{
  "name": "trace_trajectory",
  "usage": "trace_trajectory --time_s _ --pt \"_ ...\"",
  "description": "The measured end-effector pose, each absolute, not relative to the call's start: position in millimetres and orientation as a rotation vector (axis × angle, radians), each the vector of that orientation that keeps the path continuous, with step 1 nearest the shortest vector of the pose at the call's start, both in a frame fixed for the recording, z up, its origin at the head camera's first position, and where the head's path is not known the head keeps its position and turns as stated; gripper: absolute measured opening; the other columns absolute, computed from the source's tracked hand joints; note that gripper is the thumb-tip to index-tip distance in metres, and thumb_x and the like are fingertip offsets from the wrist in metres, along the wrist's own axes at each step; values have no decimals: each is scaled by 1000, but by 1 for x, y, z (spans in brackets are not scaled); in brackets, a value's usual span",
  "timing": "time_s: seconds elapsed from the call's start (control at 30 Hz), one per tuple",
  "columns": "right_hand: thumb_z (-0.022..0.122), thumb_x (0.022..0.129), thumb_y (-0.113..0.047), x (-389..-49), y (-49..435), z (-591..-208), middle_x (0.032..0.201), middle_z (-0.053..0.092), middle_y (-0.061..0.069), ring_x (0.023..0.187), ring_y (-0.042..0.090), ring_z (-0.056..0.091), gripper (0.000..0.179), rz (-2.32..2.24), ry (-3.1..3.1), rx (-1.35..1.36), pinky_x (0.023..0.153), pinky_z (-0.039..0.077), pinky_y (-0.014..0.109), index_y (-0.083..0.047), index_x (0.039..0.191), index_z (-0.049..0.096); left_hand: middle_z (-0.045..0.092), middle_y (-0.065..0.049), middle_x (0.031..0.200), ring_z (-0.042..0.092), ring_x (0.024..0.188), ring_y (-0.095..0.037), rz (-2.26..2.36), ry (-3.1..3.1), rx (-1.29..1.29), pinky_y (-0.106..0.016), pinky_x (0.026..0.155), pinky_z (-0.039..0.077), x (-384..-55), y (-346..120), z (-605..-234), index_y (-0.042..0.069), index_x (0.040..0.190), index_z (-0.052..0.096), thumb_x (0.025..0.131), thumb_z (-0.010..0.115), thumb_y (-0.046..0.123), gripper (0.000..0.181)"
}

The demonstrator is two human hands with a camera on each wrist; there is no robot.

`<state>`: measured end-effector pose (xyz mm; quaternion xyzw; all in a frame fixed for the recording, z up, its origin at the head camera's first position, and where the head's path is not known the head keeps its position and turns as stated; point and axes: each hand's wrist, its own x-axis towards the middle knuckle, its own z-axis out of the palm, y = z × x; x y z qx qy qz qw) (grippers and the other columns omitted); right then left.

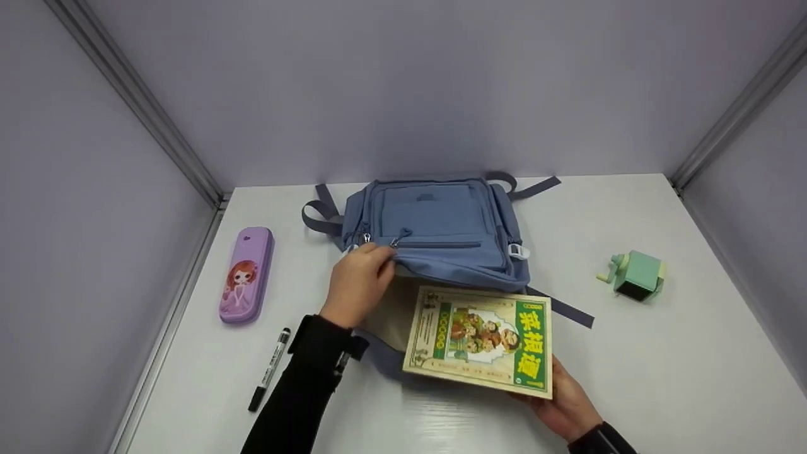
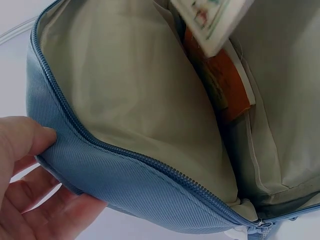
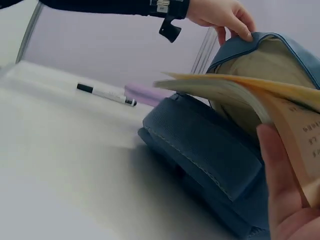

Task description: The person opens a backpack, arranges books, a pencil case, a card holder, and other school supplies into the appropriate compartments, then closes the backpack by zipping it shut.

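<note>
A blue backpack (image 1: 435,217) lies on the table with its main compartment unzipped, the mouth facing the person. My left hand (image 1: 358,285) pinches the zippered edge of its upper side and holds it up, fingers and thumb on the fabric (image 2: 125,172) in the left wrist view. My right hand (image 1: 567,403) grips a cream and green picture-covered book (image 1: 482,343) by its near right corner. The book's far edge is at the bag's mouth; its loose pages (image 3: 305,132) fan apart in the right wrist view. Inside the beige lining sits an orange-covered book (image 2: 231,82).
A purple pencil case (image 1: 247,275) with a cartoon girl lies on the left, and a black-and-white marker (image 1: 270,369) lies nearer the person. On the right stands a green hand-crank pencil sharpener (image 1: 637,275). Dark straps (image 1: 561,307) spread from the bag; grey partition walls (image 1: 429,82) surround the table.
</note>
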<state>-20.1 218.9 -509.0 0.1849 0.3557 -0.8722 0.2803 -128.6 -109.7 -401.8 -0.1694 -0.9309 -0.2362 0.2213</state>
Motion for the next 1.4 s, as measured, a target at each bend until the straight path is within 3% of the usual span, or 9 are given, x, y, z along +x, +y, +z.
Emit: trace_trajectory --time_s 0.17,0.3,0.4,0.6,0.7,0.87,0.97,1.27,1.4 --pt "78 73 -29 -25 205 -511 122 71 2 113 19 68 91 -2466 663 565 102 52 36 -50 149 32 70 -8 84 70 75 -25 -652 -2568 -466 -38 69 57 -128 -110 -401 7 94 75 86 70 7 10" --pt "55 98 -14 -31 193 -511 120 70 3 113 21 68 89 -2524 602 522 105 50 35 -46 157 -3 70 -8 83 70 74 -25 -642 -2555 -475 -38 68 57 -128 -110 -402 7 93 75 86 70 7 10" --pt "32 108 -10 -38 186 -510 117 70 4 111 21 68 73 -2580 558 510 105 50 36 -45 156 -8 69 -8 82 69 74 -25 -632 -2551 -479 -38 67 56 -127 -110 -403 7 93 75 86 69 6 10" --pt "26 108 -14 -55 171 -504 113 70 4 103 21 70 66 -2681 469 515 100 53 35 -41 158 -7 68 -7 81 69 74 -26 -639 -2556 -469 -39 67 56 -125 -110 -404 8 95 76 86 70 7 11" --pt "25 107 -20 -61 162 -498 134 58 4 107 18 68 62 -2672 528 563 107 49 33 -34 159 -6 69 -7 82 69 74 -25 -645 -2554 -475 -38 68 56 -125 -110 -404 7 94 76 86 70 7 11" --pt "16 107 -24 -69 150 -486 169 -1 3 153 20 22 58 -2642 591 598 125 19 35 -25 160 -8 68 -7 81 69 74 -25 -643 -2551 -482 -38 68 56 -125 -110 -404 7 93 75 86 70 6 10" --pt "13 108 -22 -73 143 -481 168 -11 2 157 21 -3 57 -2637 584 582 127 6 38 -23 160 -11 68 -7 80 68 73 -25 -638 -2549 -481 -37 68 55 -124 -110 -403 7 93 75 86 69 6 10" --pt "21 105 -3 -87 123 -475 158 21 24 152 29 17 48 -2514 867 578 128 8 42 4 152 16 67 -6 78 67 71 -24 -632 -2547 -472 -37 66 55 -125 -109 -403 7 92 76 85 69 6 9" --pt "25 104 -2 -98 117 -475 138 41 15 137 23 34 30 -2466 876 599 116 33 30 1 131 37 68 -6 80 68 74 -23 -623 -2560 -474 -37 67 56 -124 -109 -402 7 92 76 86 69 6 9"
